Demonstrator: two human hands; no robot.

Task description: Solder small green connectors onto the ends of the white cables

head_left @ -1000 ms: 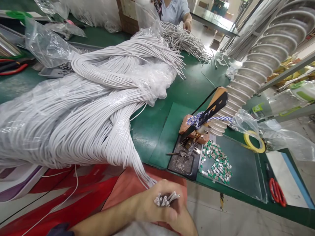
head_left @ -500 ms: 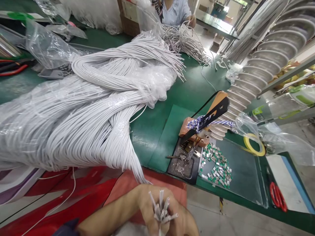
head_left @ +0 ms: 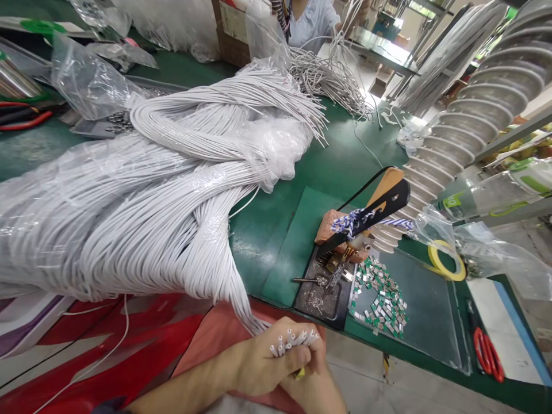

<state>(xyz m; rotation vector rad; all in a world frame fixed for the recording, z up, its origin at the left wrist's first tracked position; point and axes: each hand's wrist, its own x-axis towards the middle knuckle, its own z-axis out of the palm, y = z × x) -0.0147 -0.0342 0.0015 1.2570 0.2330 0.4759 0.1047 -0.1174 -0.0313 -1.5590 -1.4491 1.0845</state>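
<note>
My left hand [head_left: 259, 359] reaches in from the lower left and is closed round a bunch of white cables, with its thumb across the front. Their cut ends [head_left: 291, 340] point up in a spread row. Against them from the right, my right hand [head_left: 317, 371] is closed too, its fingers partly hidden behind the left thumb. A small yellow thing [head_left: 299, 374] shows between the hands; I cannot tell its kind. Just behind my hands, the large bundle of white cables [head_left: 142, 218], partly wrapped in clear plastic, tapers off the table edge.
A black tray [head_left: 321, 302] with a soldering setup and brick [head_left: 328, 225] stands on the green table [head_left: 250, 247]. Small green-and-silver circuit boards [head_left: 382, 296] lie right of it, then yellow tape [head_left: 448, 267] and red-handled scissors [head_left: 487, 353]. A ribbed hose [head_left: 466, 109] hangs above. Another person [head_left: 308, 26] handles cables opposite.
The cable ends have gone from a loose, splayed cluster to a flatter row between my hands. My hands have risen slightly. The person opposite has lifted some cables.
</note>
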